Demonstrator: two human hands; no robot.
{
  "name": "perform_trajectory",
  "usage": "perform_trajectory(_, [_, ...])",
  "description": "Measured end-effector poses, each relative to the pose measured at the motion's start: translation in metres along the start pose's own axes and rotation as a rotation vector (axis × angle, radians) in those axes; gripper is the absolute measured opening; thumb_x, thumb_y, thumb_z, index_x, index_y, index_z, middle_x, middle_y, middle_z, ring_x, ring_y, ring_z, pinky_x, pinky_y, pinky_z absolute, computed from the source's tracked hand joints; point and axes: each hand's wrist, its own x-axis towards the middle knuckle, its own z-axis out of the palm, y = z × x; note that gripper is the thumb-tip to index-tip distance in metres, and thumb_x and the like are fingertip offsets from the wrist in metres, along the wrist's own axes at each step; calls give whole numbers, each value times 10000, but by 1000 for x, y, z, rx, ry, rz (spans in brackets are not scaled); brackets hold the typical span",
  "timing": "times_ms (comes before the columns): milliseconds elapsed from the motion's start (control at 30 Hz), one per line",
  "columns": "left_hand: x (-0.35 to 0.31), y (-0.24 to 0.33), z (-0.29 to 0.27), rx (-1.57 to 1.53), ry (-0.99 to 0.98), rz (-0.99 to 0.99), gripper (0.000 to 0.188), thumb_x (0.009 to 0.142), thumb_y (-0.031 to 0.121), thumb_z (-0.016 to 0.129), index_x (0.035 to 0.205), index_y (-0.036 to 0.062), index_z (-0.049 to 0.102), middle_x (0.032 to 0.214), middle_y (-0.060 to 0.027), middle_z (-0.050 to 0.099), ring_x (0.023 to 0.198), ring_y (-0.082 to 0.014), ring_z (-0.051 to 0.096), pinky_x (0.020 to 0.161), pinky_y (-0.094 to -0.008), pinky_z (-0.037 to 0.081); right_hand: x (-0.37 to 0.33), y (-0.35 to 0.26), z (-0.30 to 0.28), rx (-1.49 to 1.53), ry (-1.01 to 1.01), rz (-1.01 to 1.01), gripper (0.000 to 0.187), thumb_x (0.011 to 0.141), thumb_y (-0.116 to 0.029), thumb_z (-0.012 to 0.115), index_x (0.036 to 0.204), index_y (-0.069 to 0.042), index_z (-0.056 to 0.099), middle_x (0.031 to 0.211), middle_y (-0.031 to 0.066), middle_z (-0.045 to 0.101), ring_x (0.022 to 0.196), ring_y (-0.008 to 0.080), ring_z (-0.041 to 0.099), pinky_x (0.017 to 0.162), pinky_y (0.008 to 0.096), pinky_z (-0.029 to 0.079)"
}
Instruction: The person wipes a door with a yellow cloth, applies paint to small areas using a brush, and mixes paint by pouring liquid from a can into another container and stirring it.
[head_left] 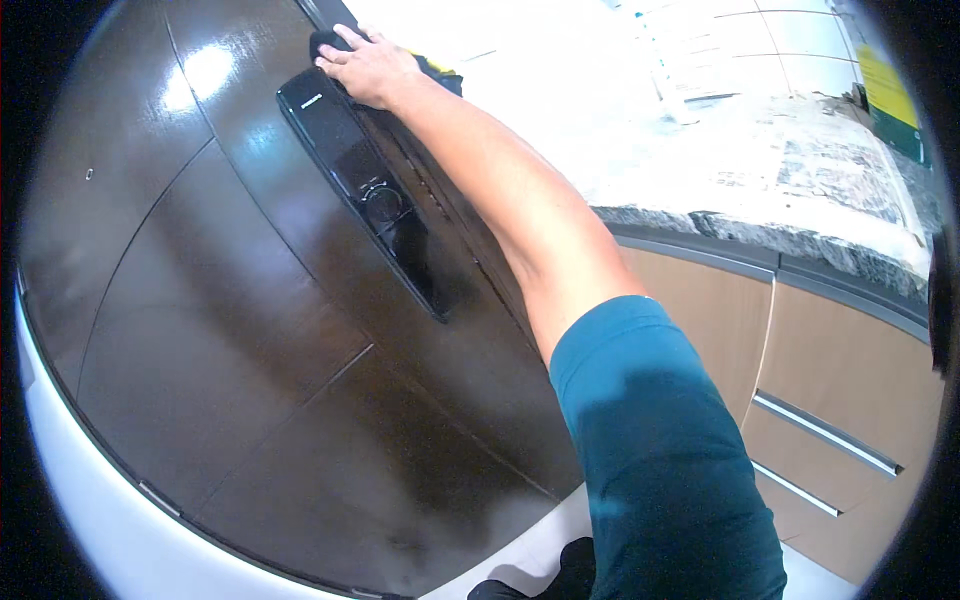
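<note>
My right arm reaches up and forward from the lower right. My right hand lies on the upper edge side of a dark brown door, its fingers a little apart over a black and yellow cloth. The cloth bunches out on both sides of the hand; its middle is hidden under the palm. Just below the hand, a long glossy black door lock with a round part is fixed to the door. My left hand is out of view.
To the right, a stone countertop with a rough grey edge sits above light wood cabinets with metal drawer handles. A yellow and green package stands at the far right. Below are a pale floor and a dark shoe.
</note>
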Motion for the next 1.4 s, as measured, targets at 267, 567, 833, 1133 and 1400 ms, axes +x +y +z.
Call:
perform_trajectory(267, [-8,-4,-4,23,9,20,821,963,470,642,1554,-32,374,1514,-311,481,1401,-473,448,1196,-477,329,-222,-82,2,632,228,181,539,890,42,494,1416,-23,588,1560,142,512,1503,356,400,1246,512,320])
perform_trajectory(567, [-9,-11,-12,72,33,67,814,964,468,639,1545,-40,384,1509,-318,483,1400,-479,447,1196,-491,329,-338,-120,-46,1122,148,681,411,992,45,466,1359,-9,643,1449,188,612,1385,340,555,1180,406,417])
perform_trajectory(833, [-14,-12,-16,98,54,63,808,965,467,637,1538,-47,393,1504,-324,484,1399,-485,447,1195,-504,328,-164,-90,-46,1387,299,723,370,1016,-235,630,1287,9,692,1212,180,753,1109,230,711,993,331,511])
perform_trajectory(1133, [-22,-18,-26,162,73,113,790,971,463,628,1524,-57,409,1502,-332,483,1400,-500,440,1192,-530,325,-164,-90,-47,1276,292,822,382,959,-304,683,1198,-14,748,1186,200,749,1106,296,735,974,352,537])
perform_trajectory(1400, [-21,-8,-23,165,33,121,797,972,458,627,1512,-87,410,1463,-358,507,1363,-519,469,1175,-533,345,-210,-88,-74,1086,63,745,272,955,-127,707,1216,-86,767,1142,148,777,1040,201,755,938,299,554])
